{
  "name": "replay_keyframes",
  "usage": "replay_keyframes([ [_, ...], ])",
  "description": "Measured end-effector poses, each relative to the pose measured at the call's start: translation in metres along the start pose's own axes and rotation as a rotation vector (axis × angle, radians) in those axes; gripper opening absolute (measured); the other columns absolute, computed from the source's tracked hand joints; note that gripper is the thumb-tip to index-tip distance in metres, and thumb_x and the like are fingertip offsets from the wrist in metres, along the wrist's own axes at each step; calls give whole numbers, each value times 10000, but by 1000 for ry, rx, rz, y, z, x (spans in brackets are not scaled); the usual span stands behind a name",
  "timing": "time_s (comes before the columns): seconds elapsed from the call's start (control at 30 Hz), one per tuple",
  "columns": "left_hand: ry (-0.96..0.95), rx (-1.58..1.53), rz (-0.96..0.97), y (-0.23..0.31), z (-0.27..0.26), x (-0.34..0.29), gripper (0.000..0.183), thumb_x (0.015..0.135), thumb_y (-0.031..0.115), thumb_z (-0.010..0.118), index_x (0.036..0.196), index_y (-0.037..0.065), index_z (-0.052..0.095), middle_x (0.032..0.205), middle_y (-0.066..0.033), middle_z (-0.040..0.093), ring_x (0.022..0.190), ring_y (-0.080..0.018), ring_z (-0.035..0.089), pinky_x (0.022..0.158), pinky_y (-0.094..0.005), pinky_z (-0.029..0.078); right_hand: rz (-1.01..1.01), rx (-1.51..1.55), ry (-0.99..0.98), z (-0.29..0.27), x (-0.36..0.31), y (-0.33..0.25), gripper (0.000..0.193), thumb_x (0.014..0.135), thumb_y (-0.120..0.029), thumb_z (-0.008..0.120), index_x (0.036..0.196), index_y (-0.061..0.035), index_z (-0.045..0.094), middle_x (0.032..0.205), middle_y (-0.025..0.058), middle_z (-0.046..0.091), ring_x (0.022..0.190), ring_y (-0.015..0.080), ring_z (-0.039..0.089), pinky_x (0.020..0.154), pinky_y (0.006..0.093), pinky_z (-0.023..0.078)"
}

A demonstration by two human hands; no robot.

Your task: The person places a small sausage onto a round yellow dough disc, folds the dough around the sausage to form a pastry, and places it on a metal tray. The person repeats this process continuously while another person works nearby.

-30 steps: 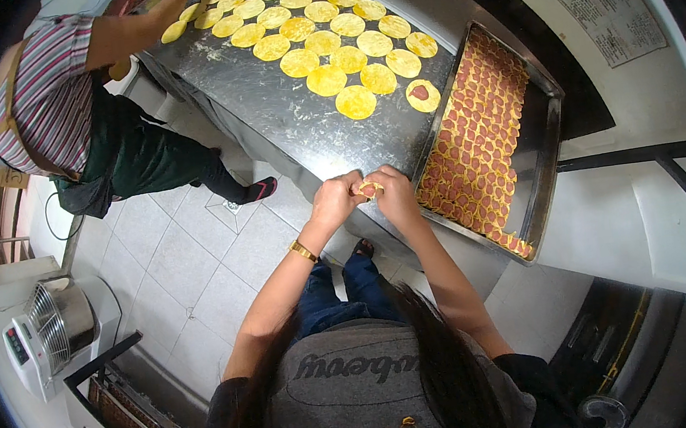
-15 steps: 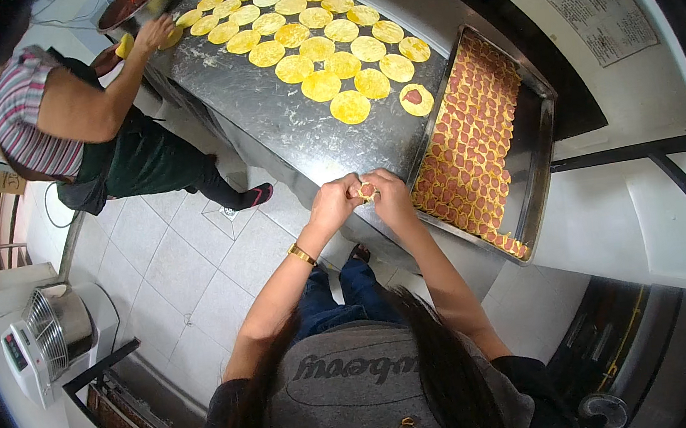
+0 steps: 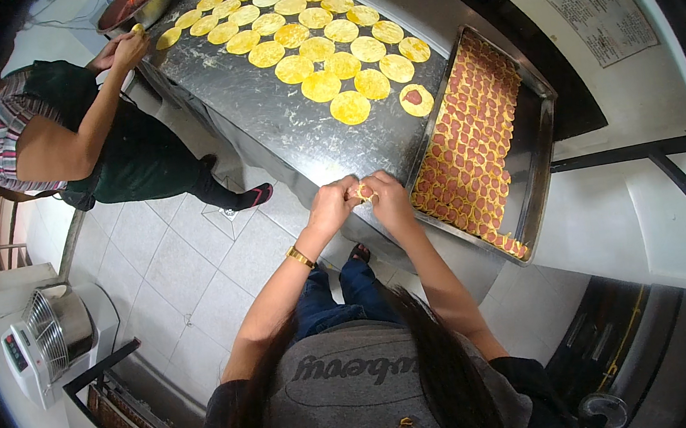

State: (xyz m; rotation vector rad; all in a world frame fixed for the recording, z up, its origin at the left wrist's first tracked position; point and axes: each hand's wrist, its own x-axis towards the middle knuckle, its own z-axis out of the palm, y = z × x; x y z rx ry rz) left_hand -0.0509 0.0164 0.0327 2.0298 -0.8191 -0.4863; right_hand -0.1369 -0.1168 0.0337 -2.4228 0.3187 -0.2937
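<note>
Just off the near edge of the steel table, my left hand and my right hand pinch a small open meat pie between them. Its pink meat centre shows inside a pale yellow dough rim, partly covered by my fingers. Beyond my hands, several flat yellow dough rounds lie in rows. The nearest round at the right, a dough round with meat, carries a pink dab. To the right, a deep metal tray holds many similar small meat pies, packed closely.
At the left, a co-worker in a dark apron holds a yellow dough piece. A metal bowl of meat with an orange utensil stands at the table's far left. A mixer stands at lower left on the tiled floor side.
The co-worker's hand has drawn back from the table, leaving a dough round lying at its left edge. My hands stay in place, their fingers shifting slightly around the meat pie.
</note>
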Motion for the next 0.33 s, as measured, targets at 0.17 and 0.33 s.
replay_keyframes([
  [0.17,-32,-32,-13,4,-10,-2,237,740,110,736,933,17,635,750,-165,643,686,-246,658,649,-331,513,-29,23,50,-6,-3,-15,357,730,59,526,1041,-86,626,928,137,575,926,340,573,795,419,465],
  [0.33,-82,-90,34,-19,-18,11,318,751,111,726,1062,79,669,878,-156,688,769,-209,676,755,-310,530,-4,-30,-49,-2,3,-7,366,672,31,617,1029,-50,639,977,171,591,994,320,587,856,380,471],
])
